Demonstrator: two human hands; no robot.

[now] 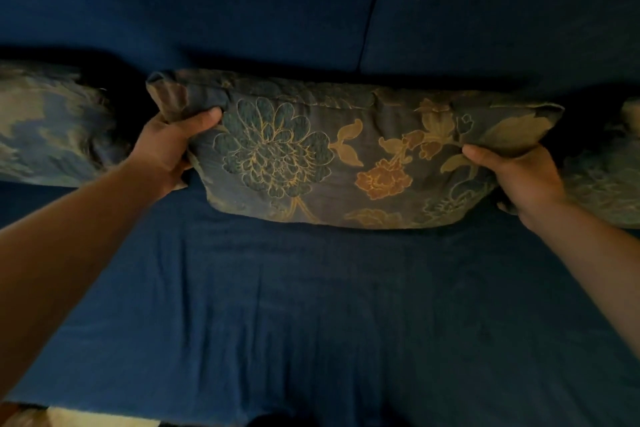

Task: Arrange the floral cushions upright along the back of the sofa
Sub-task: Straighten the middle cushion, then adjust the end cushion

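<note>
A floral cushion (346,149), grey-blue with gold and orange flowers, stands against the dark blue sofa back (242,3) in the middle. My left hand (169,149) grips its left edge, thumb on the front face. At the other side, my right hand (519,177) holds the right edge the same way. A second floral cushion (48,125) leans at the far left. Part of a third floral cushion (609,184) shows at the far right, partly behind my right hand.
The blue sofa seat (311,305), slightly wrinkled, stretches below the cushions toward me. A vertical seam (374,3) divides the backrest. A strip of pale floor (86,418) shows at the lower left under the sofa's front edge.
</note>
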